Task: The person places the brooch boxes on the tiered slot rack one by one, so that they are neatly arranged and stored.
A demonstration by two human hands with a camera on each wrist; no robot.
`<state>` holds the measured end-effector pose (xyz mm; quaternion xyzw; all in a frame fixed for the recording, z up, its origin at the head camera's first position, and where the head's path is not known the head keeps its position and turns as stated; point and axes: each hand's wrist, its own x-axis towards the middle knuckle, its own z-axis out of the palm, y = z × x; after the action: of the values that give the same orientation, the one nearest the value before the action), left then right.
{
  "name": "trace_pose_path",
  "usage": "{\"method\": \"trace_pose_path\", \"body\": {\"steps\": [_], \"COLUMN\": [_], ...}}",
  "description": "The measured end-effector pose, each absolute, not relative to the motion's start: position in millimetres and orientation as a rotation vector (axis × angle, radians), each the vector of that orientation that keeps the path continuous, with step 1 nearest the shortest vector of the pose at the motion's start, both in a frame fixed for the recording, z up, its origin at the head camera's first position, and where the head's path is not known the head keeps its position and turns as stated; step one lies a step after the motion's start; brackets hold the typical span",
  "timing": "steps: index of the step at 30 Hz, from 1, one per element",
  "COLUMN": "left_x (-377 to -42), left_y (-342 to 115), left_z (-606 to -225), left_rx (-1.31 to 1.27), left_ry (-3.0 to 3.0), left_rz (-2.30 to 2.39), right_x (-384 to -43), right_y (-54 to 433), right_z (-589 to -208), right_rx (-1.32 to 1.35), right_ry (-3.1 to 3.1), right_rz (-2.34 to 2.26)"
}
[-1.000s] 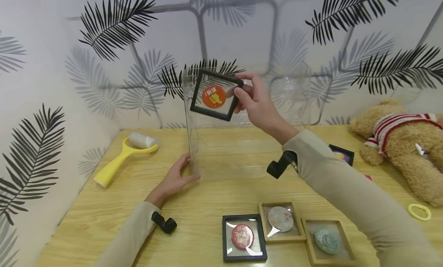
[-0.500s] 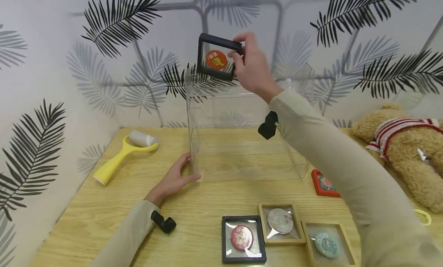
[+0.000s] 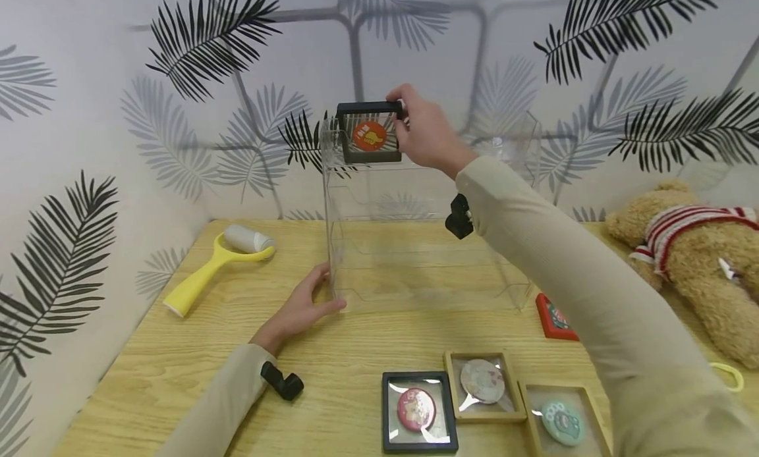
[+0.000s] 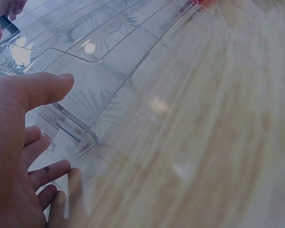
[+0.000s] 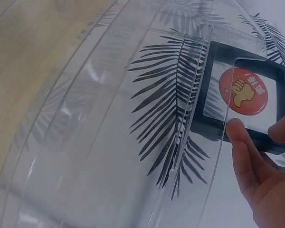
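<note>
A clear plastic display rack (image 3: 379, 292) with several tiers stands upright at the back of the table. My right hand (image 3: 428, 129) pinches a black display frame (image 3: 372, 159) by its right side, at the rack's top left tier. Through the frame's clear window shows a round red badge (image 5: 243, 91) with a yellow thumbs-up. In the right wrist view the frame stands behind the tier's clear front lip. My left hand (image 3: 299, 309) holds the rack's lower left corner, its thumb (image 4: 50, 88) at the front and its fingers along the side.
At the front lie a black frame (image 3: 386, 430) with a pink badge and two wooden frames (image 3: 517, 404) (image 3: 536, 437). A red frame (image 3: 543, 319) is partly behind the right sleeve. A yellow-handled lint roller (image 3: 198, 282) lies left, a teddy bear (image 3: 705, 272) right, near a yellow ring (image 3: 738, 376).
My right hand first raised the black frame above the rack's top, then lowered it to the top left tier and turned it level. The left hand stayed at the rack's corner.
</note>
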<state>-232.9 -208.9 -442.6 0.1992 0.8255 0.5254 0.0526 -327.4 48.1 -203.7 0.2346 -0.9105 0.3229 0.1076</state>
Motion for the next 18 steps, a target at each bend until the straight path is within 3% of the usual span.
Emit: {"method": "trace_pose_path", "body": {"steps": [10,18], "left_x": [-233,-232], "left_y": [-206,-208], "left_z": [-442,-442], "left_rx": [0.611,0.611], "left_ry": [2.504,2.504], "left_rz": [1.587,1.585], "right_x": [-319,-306], "right_y": [62,84], "right_z": [-209,-236], "right_rx": [0.651,0.684], "right_ry": [-2.608,-2.349], "right_rz": [0.968,1.042]}}
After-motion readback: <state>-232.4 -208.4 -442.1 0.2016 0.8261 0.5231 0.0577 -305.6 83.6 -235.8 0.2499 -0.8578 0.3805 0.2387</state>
